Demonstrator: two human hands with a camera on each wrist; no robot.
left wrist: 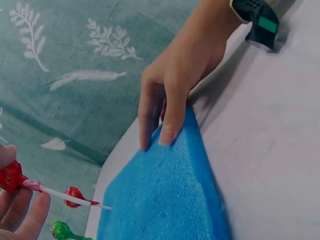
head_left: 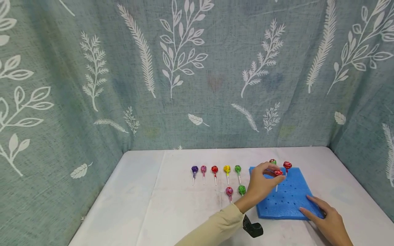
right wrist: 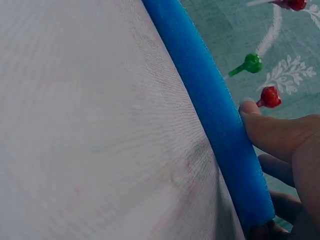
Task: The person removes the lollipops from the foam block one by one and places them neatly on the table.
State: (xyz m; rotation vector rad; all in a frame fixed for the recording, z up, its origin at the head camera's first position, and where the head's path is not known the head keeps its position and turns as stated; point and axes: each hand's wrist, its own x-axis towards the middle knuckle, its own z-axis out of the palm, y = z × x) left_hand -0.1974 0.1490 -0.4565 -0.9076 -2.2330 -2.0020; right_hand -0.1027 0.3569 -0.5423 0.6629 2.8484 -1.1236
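Note:
My left hand (head_left: 261,181) pinches a red-wrapped lollipop (head_left: 278,173) by its head, and the white stick slants down over the blue foam board (head_left: 284,205). In the left wrist view the end of this stick overlaps the board's far edge. Small holes dot the board's top. A second red lollipop (head_left: 287,165) and a green one (head_left: 272,161) stand upright at its far side, partly behind my left hand. My right hand (head_left: 330,218) grips the near right corner of the board, thumb on the near edge and fingers round the side.
Left of the board, a row of lollipops lies on the white table: purple (head_left: 194,169), pink (head_left: 203,169), red (head_left: 214,169), yellow (head_left: 226,169) and green (head_left: 237,168). Closer in lie another pink one (head_left: 229,191) and a green one (head_left: 241,190). A leaf-patterned curtain (head_left: 191,85) encloses the table.

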